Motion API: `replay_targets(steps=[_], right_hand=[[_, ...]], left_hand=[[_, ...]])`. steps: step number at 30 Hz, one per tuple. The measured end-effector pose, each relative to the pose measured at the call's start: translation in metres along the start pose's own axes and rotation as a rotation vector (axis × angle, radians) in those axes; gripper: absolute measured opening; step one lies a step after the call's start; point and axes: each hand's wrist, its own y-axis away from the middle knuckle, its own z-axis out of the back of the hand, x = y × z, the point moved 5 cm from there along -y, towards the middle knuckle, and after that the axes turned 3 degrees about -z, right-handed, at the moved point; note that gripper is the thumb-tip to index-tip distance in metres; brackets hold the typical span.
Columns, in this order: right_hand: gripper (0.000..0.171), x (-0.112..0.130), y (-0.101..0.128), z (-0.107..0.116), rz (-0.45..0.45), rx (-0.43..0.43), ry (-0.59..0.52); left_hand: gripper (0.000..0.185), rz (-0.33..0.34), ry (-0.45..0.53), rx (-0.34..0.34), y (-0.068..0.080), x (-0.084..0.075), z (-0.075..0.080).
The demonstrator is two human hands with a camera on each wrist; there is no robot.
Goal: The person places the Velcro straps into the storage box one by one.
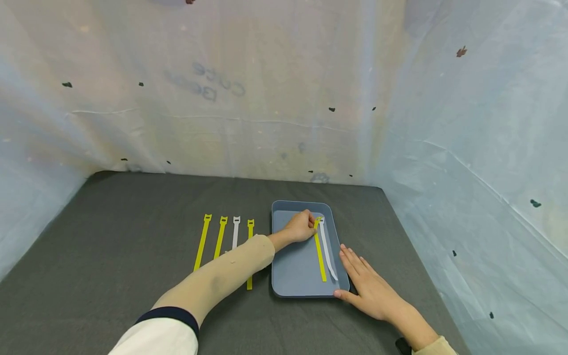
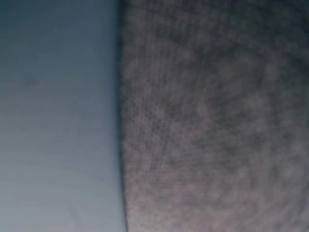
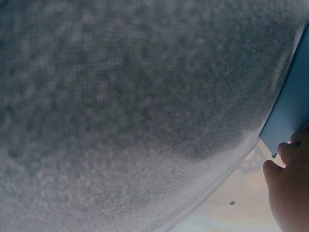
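Observation:
In the head view a grey-blue tray (image 1: 295,276) lies on the dark cloth. My left hand (image 1: 301,227) reaches over its left rim and pinches a yellow cable tie (image 1: 320,256) near the slotted end. Close to its right lies a white cable tie (image 1: 328,251), lengthwise in the tray. My right hand (image 1: 370,288), fingers straight, touches the tray's lower right edge. In the right wrist view, part of the right hand (image 3: 292,179) shows by the tray's side (image 3: 292,101). The left wrist view holds only blurred tray (image 2: 58,116) and cloth, without the hand.
Left of the tray, in a row, lie a yellow tie (image 1: 202,241), another yellow tie (image 1: 220,236), a white tie (image 1: 236,231) and a third yellow tie (image 1: 250,227). The left sleeve (image 1: 217,276) covers parts of them. Plastic sheeting (image 1: 266,98) surrounds the cloth-covered surface (image 1: 133,222).

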Motion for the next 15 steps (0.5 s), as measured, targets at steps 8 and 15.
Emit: replay_targets(steps=[8, 15], right_hand=[[0.097, 0.0001, 0.0009, -0.0001, 0.001, 0.000, 0.001], [0.097, 0.0011, 0.0001, 0.0009, 0.005, -0.001, 0.007]], left_hand=[[0.031, 0.007, -0.014, -0.003, 0.0028, -0.0032, 0.0024], [0.050, 0.024, -0.024, -0.007, 0.0038, -0.0038, 0.0029]])
